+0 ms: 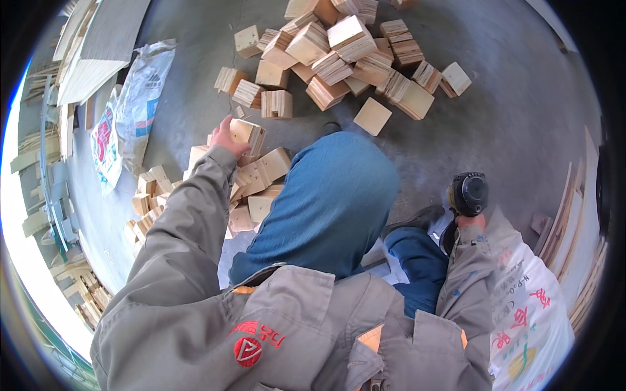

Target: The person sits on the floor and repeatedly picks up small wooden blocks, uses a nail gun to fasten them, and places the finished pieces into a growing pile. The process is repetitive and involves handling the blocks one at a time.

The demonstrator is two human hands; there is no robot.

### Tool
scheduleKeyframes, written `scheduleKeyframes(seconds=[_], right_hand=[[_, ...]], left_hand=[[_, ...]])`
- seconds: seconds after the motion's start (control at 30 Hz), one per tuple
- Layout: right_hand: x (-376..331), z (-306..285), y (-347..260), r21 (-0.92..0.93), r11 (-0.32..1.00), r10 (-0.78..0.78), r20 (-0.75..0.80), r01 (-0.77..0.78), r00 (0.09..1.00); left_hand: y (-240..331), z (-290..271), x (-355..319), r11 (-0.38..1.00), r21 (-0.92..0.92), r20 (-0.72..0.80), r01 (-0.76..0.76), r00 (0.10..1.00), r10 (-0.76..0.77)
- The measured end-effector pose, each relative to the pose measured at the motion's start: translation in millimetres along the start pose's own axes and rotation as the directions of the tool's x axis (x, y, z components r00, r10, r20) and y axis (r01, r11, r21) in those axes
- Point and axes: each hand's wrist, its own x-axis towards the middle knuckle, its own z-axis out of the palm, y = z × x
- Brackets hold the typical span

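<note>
While your left grip (228, 139), at ten o'clock, is spread apart, a pale wooden block (246, 131) sits against its three o'clock side; whether it is firmly clamped cannot be told. At three o'clock, your right grip (471, 221) is closed around a black handheld tool (469, 194). More blocks (352, 38) lie heaped on the floor (515, 104) at twelve o'clock.

The left arm (179, 212) stretches forward and outward, bringing the left hand (231, 139) well ahead, its digits parted — while the right arm (466, 274) points forward, its right hand (470, 221) curled in a grip.
</note>
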Motion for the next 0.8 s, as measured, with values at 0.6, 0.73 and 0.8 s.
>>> scheduleKeyframes(seconds=[0.6,0.73,0.8], right_hand=[[9.0,-1.9,31.5,0.248,0.952,0.153,0.117,-0.178,0.981],[15.0,2.2,31.0,0.258,0.951,0.139,0.138,-0.171,0.981],[13.8,0.0,25.2,0.164,0.969,0.163,0.127,-0.183,0.978]], left_hand=[[8.7,60.3,41.8,0.943,0.327,0.295,0.058,0.942,-0.160],[-4.7,55.5,54.6,0.960,0.279,0.244,0.035,0.964,-0.106],[-3.9,55.1,55.9,0.970,0.243,0.173,0.002,0.984,-0.046]])
